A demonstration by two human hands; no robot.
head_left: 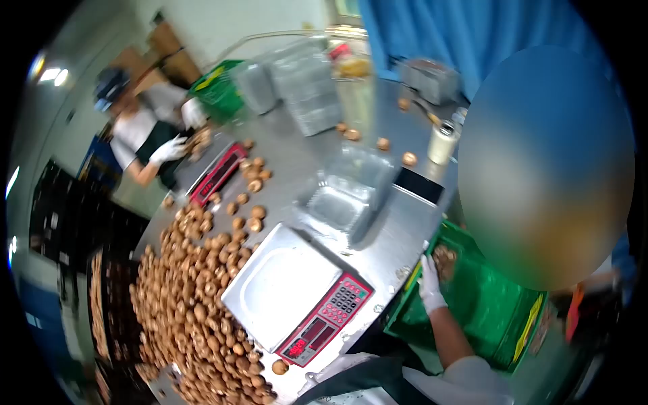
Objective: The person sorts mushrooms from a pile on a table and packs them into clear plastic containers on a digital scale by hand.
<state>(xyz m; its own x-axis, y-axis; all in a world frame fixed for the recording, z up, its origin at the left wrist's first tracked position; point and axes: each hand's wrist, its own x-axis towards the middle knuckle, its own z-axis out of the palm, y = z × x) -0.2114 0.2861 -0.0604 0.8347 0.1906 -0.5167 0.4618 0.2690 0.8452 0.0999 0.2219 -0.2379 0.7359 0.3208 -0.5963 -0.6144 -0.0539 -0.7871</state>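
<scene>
My right hand (430, 287), in a white glove, reaches into the near left end of a green crate (472, 297). Its fingers close along the side of a pack of brown mushrooms (445, 262), just inside the crate's rim; blur hides the exact grip. My left hand does not show. In front of my body stands a digital scale (283, 270) with a bare white pan and a red keypad panel with lit digits. A big heap of brown mushrooms (196, 310) lies left of the scale.
Clear plastic trays (344, 196) and taller stacks of them (304, 88) stand on the metal table. A black phone (418, 186) and a cream-coloured roll (443, 143) lie farther right. Across the table, a gloved co-worker (152, 135) handles mushrooms over a second red scale (219, 172).
</scene>
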